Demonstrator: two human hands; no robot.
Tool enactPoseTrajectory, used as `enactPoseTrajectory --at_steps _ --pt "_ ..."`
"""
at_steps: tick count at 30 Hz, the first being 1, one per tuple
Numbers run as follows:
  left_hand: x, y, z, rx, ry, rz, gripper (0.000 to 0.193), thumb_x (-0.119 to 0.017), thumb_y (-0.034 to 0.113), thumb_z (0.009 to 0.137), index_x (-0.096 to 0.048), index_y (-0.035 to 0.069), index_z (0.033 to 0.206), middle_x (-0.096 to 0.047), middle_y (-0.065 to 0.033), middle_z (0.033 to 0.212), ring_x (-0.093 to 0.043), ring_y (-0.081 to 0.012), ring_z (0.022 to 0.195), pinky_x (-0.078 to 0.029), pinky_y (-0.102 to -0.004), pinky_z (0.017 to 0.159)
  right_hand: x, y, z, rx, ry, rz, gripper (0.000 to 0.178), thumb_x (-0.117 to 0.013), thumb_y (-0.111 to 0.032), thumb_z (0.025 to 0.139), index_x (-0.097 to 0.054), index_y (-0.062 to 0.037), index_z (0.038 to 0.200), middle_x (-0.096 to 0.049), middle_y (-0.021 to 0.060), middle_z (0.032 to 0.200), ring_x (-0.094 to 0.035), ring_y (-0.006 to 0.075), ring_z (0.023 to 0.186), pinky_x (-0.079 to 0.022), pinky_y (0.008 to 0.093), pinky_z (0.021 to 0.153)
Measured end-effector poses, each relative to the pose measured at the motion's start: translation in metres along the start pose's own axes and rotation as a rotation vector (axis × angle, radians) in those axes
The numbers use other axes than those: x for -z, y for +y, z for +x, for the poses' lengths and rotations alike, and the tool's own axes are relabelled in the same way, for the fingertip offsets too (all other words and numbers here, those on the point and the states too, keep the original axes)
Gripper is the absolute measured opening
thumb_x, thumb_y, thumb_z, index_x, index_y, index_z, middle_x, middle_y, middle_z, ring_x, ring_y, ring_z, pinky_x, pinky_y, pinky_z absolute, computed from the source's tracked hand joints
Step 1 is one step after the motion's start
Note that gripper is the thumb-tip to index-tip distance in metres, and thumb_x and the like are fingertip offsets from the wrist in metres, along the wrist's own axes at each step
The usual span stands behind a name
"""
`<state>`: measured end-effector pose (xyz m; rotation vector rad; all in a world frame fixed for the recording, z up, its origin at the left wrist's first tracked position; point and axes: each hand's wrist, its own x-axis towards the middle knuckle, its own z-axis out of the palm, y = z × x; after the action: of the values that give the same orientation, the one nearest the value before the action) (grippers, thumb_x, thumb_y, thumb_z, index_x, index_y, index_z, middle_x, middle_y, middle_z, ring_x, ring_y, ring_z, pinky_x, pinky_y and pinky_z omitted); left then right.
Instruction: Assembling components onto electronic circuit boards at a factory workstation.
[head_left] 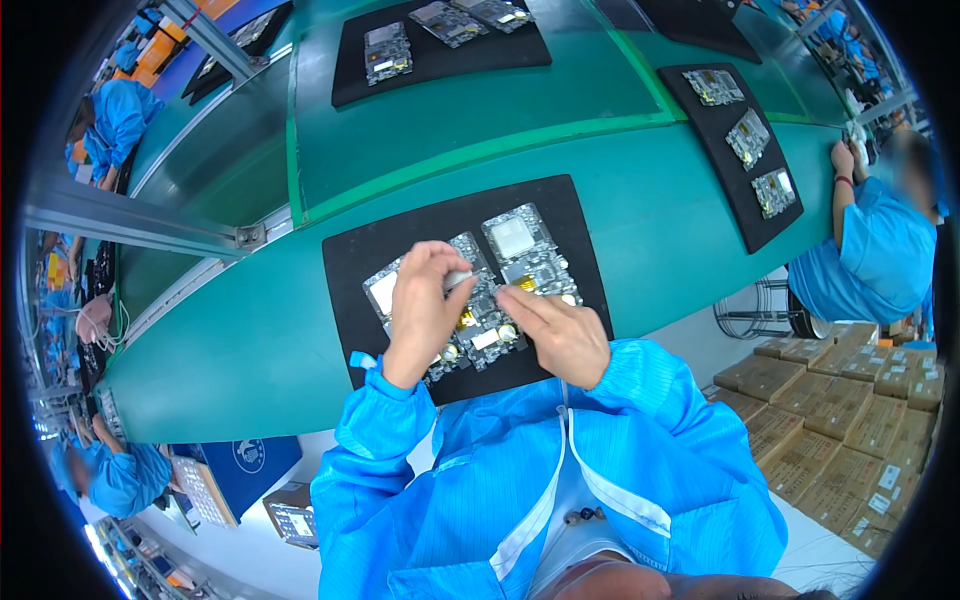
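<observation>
Three circuit boards lie side by side on a black mat [345,262] in front of me. My left hand [420,312] is over the left and middle boards, thumb and fingers pinched round a small whitish piece [458,279]. My right hand [562,332] comes in from the right, its fingers held together and their tips at the edge of the middle circuit board [487,338]; anything between them is too small to make out. The right circuit board [528,250] lies just beyond those fingertips. The left circuit board [381,290] is mostly hidden behind my left hand.
Ahead, another black mat [440,78] carries several boards on the green bench [230,340]. A third mat [735,185] with three boards lies to the right, near a co-worker [865,240] in blue. Cardboard boxes [830,400] are stacked at the lower right. A metal frame [140,220] crosses the left.
</observation>
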<state>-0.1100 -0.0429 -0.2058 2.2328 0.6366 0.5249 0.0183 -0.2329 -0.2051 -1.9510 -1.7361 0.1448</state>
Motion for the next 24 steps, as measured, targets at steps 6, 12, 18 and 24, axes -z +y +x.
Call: enactPoseTrajectory --at_steps 6,12,18,24 --pt "-0.013 0.003 -0.007 -0.052 0.09 0.102 0.017 -0.084 0.001 0.075 -0.073 0.002 0.088 -0.061 -0.0099 0.113 -0.06 -0.0277 0.101 -0.051 -0.0374 0.081 0.013 0.007 0.003 -0.062 0.05 -0.059 0.067 -0.064 0.007 0.072 -0.059 -0.0021 0.138 -0.064 0.0131 0.13 -0.069 0.0316 0.094 -0.059 0.0405 0.076" --pt "-0.012 -0.001 -0.006 -0.07 0.066 0.056 0.013 -0.082 0.005 0.076 -0.074 0.004 0.085 -0.062 -0.0078 0.11 -0.058 -0.029 0.104 -0.045 -0.041 0.089 0.007 -0.007 0.016 -0.136 0.101 -0.046 0.061 -0.065 0.009 0.072 -0.066 -0.0045 0.132 -0.063 0.0118 0.116 -0.069 0.0308 0.092 -0.059 0.0409 0.071" --pt "-0.013 0.0 -0.007 -0.056 0.083 0.057 0.011 -0.081 0.007 0.077 -0.073 0.005 0.084 -0.063 -0.0076 0.11 -0.059 -0.0292 0.105 -0.044 -0.0415 0.09 -0.002 -0.01 0.018 -0.143 0.052 -0.085 0.059 -0.065 0.01 0.072 -0.068 -0.0047 0.13 -0.062 0.0102 0.111 -0.069 0.0286 0.095 -0.059 0.0392 0.067" --pt "-0.015 -0.001 -0.006 -0.05 0.083 0.048 0.011 -0.08 0.006 0.076 -0.072 0.005 0.083 -0.063 -0.0076 0.11 -0.059 -0.0296 0.105 -0.043 -0.0424 0.091 -0.004 -0.009 0.018 -0.192 0.078 -0.064 0.057 -0.065 0.01 0.075 -0.068 -0.0058 0.13 -0.062 0.0093 0.113 -0.071 0.0281 0.086 -0.058 0.0394 0.065"
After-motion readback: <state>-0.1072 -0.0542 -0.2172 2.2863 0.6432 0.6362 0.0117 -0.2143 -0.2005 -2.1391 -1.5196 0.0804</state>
